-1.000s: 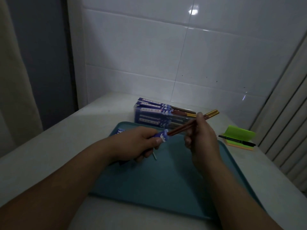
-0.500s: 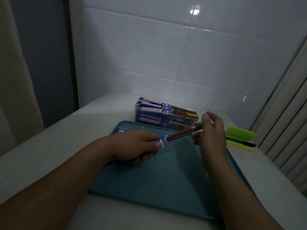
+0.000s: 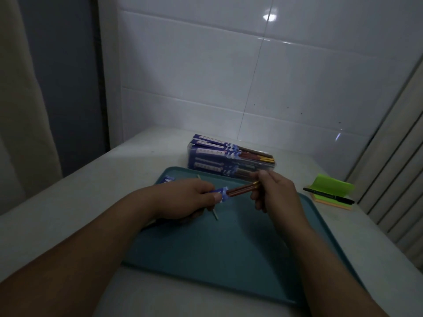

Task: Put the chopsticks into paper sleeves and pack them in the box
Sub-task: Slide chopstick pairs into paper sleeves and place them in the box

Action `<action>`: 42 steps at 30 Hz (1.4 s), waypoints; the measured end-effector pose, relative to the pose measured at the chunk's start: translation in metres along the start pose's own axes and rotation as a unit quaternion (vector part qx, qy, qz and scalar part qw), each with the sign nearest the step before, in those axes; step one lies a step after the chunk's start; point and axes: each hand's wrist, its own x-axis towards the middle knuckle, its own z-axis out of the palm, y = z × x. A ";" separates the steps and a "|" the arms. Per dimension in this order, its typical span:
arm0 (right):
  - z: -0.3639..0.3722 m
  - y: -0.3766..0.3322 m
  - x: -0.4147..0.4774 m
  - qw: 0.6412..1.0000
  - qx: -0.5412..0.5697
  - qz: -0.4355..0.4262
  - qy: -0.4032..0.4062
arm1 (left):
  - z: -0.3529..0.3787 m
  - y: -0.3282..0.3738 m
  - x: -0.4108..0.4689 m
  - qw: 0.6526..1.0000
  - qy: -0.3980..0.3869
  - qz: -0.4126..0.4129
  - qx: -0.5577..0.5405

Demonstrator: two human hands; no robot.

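The fingertips point(image 3: 263, 173) of your right hand point(image 3: 277, 195) pinch the gold end of the chopsticks point(image 3: 240, 189), curled tight around it; the thumb point(image 3: 215, 198) and fingers of your left hand point(image 3: 183, 199) grip the blue paper sleeve point(image 3: 220, 193) at its mouth, with the dark shafts partly inside; both hands hover over the middle of the teal tray point(image 3: 229, 259).

Watch the mouth first; if you push off the sleeve's line, I judge the paper lip will buckle or tear; if your thumb presses too flat there, it closes the channel and the tips jam. The two sticks lie side by side; a loose pinch at the gold end could let them splay, so one rides outside the paper. I cannot tell how deep the tips sit, as your left hand hides them.

Just near of your left hand a small white stick point(image 3: 215, 215) lies on the tray; a dropped wrist could flick it away. Just beyond your right hand stands the box point(image 3: 229, 162), at the tray's far edge on the table point(image 3: 68, 213), with sleeved pairs piled above its rim; a knuckle swung far could nudge it and spill the top ones. To the right, well apart, a pen point(image 3: 327, 196) rests on green sticky notes point(image 3: 333, 185); the dim light makes the sleeve's opening hard to read.
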 end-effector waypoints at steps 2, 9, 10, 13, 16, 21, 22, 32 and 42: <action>-0.001 -0.001 0.001 1.000 0.017 0.009 0.005 | -0.001 0.001 0.002 0.999 0.018 0.007 0.032; 0.002 -0.001 -0.001 0.985 0.127 0.095 -0.064 | -0.006 -0.005 0.001 0.999 0.002 0.004 0.054; 0.003 -0.001 -0.001 0.984 0.128 0.099 -0.071 | -0.006 -0.005 0.000 0.998 -0.001 -0.002 0.056; 0.004 -0.001 -0.001 0.983 0.133 0.092 -0.091 | -0.007 -0.006 0.002 0.991 0.034 -0.005 0.129; 0.004 0.005 0.000 0.986 0.128 0.090 -0.056 | -0.004 -0.015 0.009 0.955 0.186 0.038 0.227; -0.006 0.011 0.020 0.969 0.201 0.129 0.061 | -0.014 -0.028 0.014 0.917 0.368 0.078 0.131; -0.008 0.010 0.026 0.964 0.214 0.132 0.082 | -0.017 -0.031 0.015 0.915 0.380 0.075 0.111; -0.006 -0.020 0.121 0.956 0.175 0.178 0.152 | -0.022 -0.037 0.017 0.923 0.377 0.068 0.036; 0.000 -0.031 0.152 0.979 -0.093 0.177 0.042 | -0.024 -0.037 0.018 0.922 0.378 0.069 0.043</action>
